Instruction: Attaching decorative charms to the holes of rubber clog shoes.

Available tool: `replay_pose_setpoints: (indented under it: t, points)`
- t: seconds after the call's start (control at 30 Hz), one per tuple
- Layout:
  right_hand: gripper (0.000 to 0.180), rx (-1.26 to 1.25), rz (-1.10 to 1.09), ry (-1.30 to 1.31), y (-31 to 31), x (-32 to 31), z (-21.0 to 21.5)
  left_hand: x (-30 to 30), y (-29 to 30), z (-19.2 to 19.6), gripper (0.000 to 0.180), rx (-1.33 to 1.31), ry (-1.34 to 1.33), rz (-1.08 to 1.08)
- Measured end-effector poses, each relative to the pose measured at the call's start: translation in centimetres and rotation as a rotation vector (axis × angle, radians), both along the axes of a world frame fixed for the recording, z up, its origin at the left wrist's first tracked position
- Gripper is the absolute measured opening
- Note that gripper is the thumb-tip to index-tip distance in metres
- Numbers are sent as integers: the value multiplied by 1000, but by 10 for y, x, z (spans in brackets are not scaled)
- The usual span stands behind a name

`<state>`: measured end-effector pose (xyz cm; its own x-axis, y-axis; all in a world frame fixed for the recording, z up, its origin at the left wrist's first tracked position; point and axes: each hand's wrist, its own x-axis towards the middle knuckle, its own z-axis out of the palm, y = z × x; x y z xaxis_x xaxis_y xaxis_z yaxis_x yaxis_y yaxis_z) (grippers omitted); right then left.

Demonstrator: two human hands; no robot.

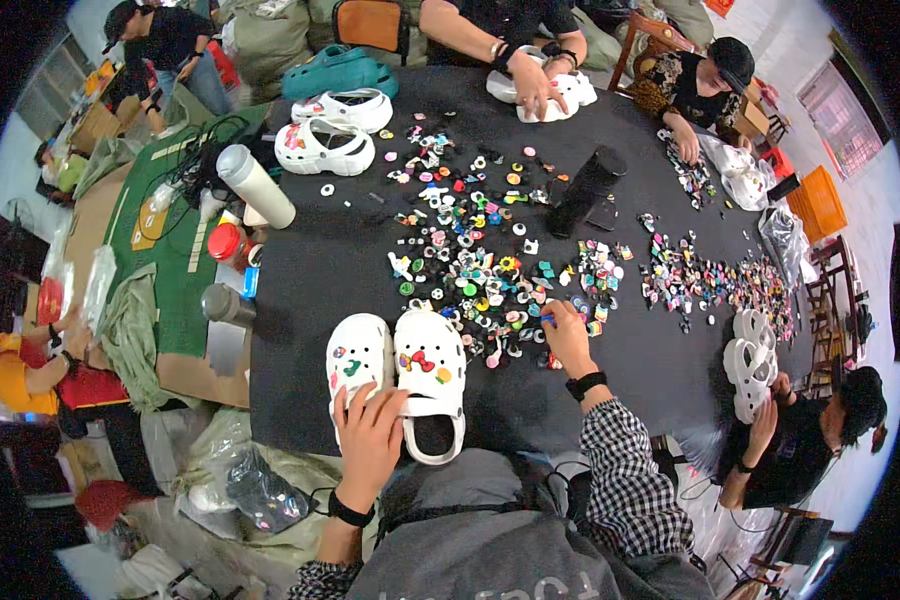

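Note:
A pair of white clogs stands at the near edge of the black table, toes pointing away from me. The left clog (358,345) and the right clog (429,345) both bear small colourful shoe charms, among them a red bow. My left hand (372,425) rests with spread fingers over the back of the left clog, hiding its heel part. Farther right, my right hand (569,340) has its fingertips closed on a small blue charm (548,318), only partly visible. It is at the near right side of a wide scatter of mixed charms (480,285).
More charms (720,280) lie on the right. Behind the scatter stands a black bottle (585,190). White clogs (325,147), a teal clog (340,73), a pale tumbler (256,187) and a red-lidded jar (230,243) line the left side. Several people handle white clogs or charms around the table.

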<state>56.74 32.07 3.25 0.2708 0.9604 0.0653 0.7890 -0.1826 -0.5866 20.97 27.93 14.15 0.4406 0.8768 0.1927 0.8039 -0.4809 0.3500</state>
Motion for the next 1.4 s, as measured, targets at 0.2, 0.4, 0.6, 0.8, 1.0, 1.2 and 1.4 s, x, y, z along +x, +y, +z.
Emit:
replay_pose_setpoints:
  t: [0.2, 0.4, 0.6, 0.8, 1.0, 1.2, 1.4]
  points:
    - [16, 4, -5, -6, -4, 9, 0, -13, -27, 14, 39, -30, 2, -53]
    - [15, 30, -6, 44, -1, -2, 8, -33, -70, -14, 46, -217, 2, -152]
    - [17, 123, 33, 91, -2, -7, 26, -30, -55, 5, 39, -207, -119, -114]
    - [15, 122, 50, 131, -5, -8, 23, -20, -40, 13, 33, -569, -591, -22]
    - [14, 114, 19, 220, -11, -9, 6, -3, -19, -21, 59, -1343, -1102, -6]
    - [15, 83, 76, 251, -22, -19, 16, 27, -6, -82, 35, -1624, -1702, 155]
    - [16, 11, 76, 316, -20, -37, 32, 58, 10, -86, 44, -1613, -1983, 275]
